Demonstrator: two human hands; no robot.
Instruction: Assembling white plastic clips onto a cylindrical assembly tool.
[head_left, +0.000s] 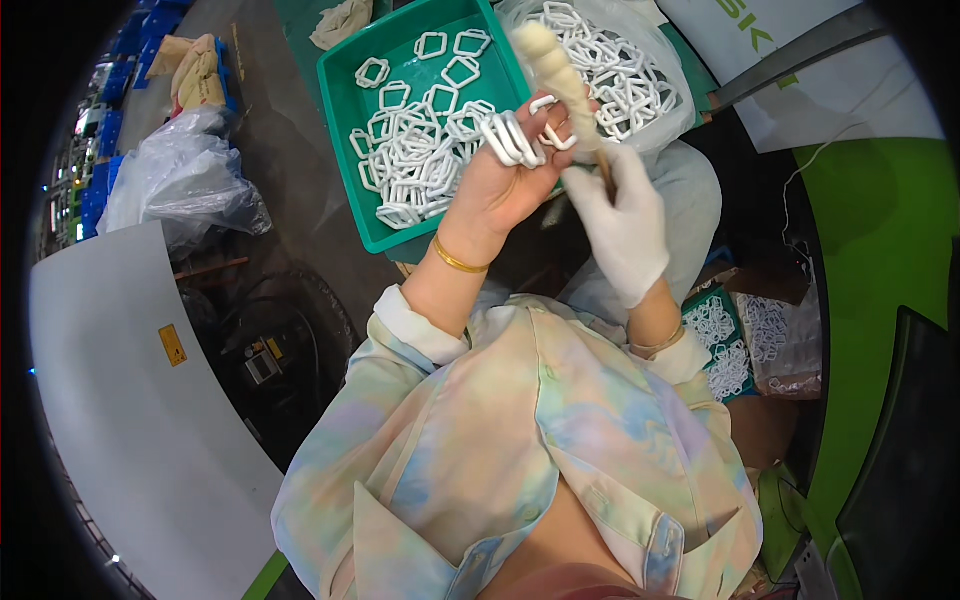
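Note:
My bare left hand (505, 190) is closed around several white rings (508, 140) with angular, buckle-like outlines, stacked side by side. Another white ring (556, 137) is at its fingertips. In a white glove, my right hand (622, 225) grips the thin brown handle of a stick with a cream, fluffy-looking wrapped head (556, 70). That head points up and to the left, just beside the left fingers; whether it touches the ring there I cannot tell. Beyond my left hand, a green tray (350, 190) holds a heap of similar white rings (420, 160).
A clear plastic bag (680, 85) full of white rings lies right of the tray. Lower right are a small green tray (738, 318) and a box of rings (770, 330). A grey-white machine panel (130, 380) stands at left, with crumpled plastic sheeting (185, 185) behind it.

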